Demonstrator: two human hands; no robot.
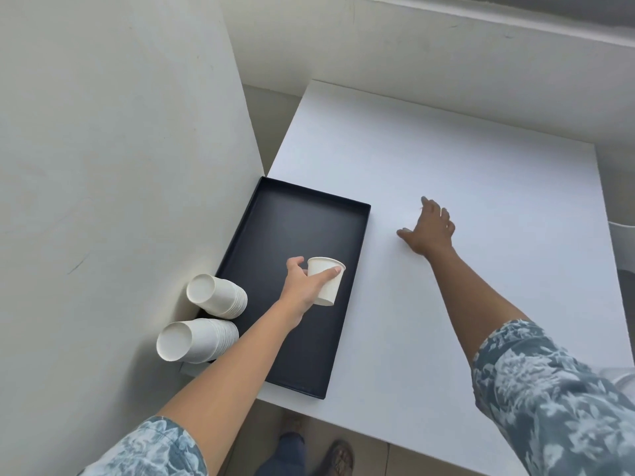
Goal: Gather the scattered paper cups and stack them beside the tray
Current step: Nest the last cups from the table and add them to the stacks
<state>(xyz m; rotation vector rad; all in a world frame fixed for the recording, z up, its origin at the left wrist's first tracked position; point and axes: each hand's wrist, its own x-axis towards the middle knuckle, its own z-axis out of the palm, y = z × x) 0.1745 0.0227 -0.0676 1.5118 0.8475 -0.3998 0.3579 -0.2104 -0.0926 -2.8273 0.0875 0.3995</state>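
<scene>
Black tray (pixel 275 235) at the left edge of the white bench (pixel 446 304). Over the tray's middle, left hand (pixel 302 286) gripping one white paper cup (pixel 328 286), mouth up, slightly tilted. Right of the tray, right hand (pixel 427 228) spread wide, fingers straight, over bare bench. Left of the tray, against the wall, two cup stacks (pixel 214 295) and (pixel 194 340) lying on their sides.

Tray (pixel 309 221) corner behind cup stacks (pixel 220 297)
</scene>
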